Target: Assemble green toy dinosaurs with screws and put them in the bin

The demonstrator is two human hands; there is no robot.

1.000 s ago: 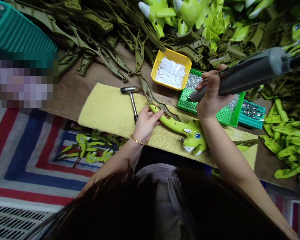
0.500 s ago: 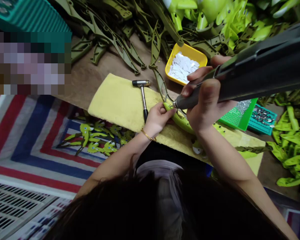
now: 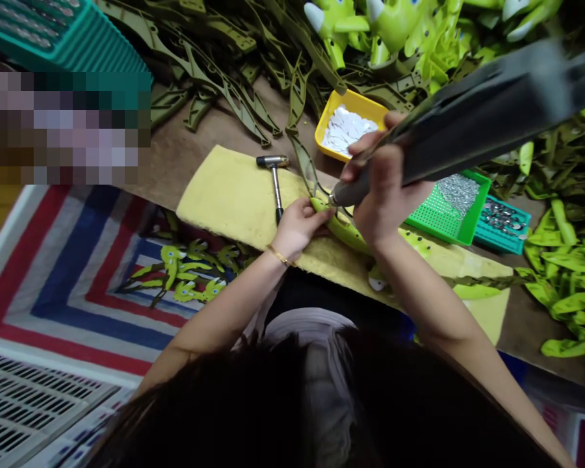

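My left hand [image 3: 297, 227] grips the narrow end of a lime green dinosaur toy part [image 3: 344, 232] lying on a yellow foam pad [image 3: 234, 195]. My right hand [image 3: 383, 188] is wrapped round a grey electric screwdriver [image 3: 468, 133], whose tip [image 3: 335, 197] presses down on the toy part just beside my left fingers. The toy's head is mostly hidden under my right forearm.
A small hammer [image 3: 274, 175] lies on the pad to the left. Behind stand a yellow tray [image 3: 351, 104] of white discs, a green tray [image 3: 443, 214] of screws and a teal tray [image 3: 502, 224] of metal parts. Olive and lime plastic parts [image 3: 253, 58] pile along the back and right. Assembled toys [image 3: 185, 273] lie on a striped sack below.
My right hand brought the screwdriver from over the green screw tray down and left onto the toy part. My left hand kept its hold. The view shifted slightly.
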